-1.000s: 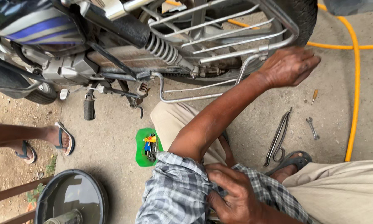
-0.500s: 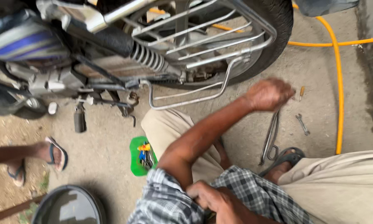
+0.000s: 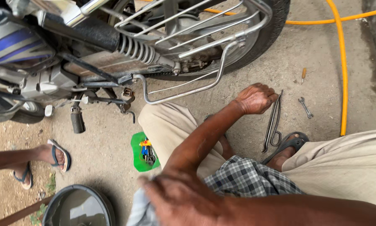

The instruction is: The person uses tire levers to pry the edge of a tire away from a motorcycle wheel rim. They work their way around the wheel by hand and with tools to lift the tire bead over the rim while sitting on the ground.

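Observation:
My left hand (image 3: 255, 98) reaches out over the concrete with its fingers curled. Its fingertips are at the upper end of a long bent metal rod tool (image 3: 271, 123) lying on the ground; I cannot tell whether they grip it. My right hand (image 3: 179, 201) is blurred at the bottom, over the checked shirt sleeve (image 3: 246, 175) of my left arm. A motorcycle (image 3: 112, 50) stands in front of me, with its rear wheel (image 3: 259, 42) and chrome guard rail (image 3: 184, 90) closest.
A small spanner (image 3: 305, 107) and a screwdriver (image 3: 304, 75) lie right of the rod tool. An orange hose (image 3: 343, 75) runs along the right. A green tray of small parts (image 3: 144, 152) sits by my knee. Another person's sandalled feet (image 3: 54, 157) are at left, above a round dark basin (image 3: 77, 207).
My left hand dropped from the chrome rail down to the rod tool on the ground. My right hand moved off its grip at the sleeve and slid left.

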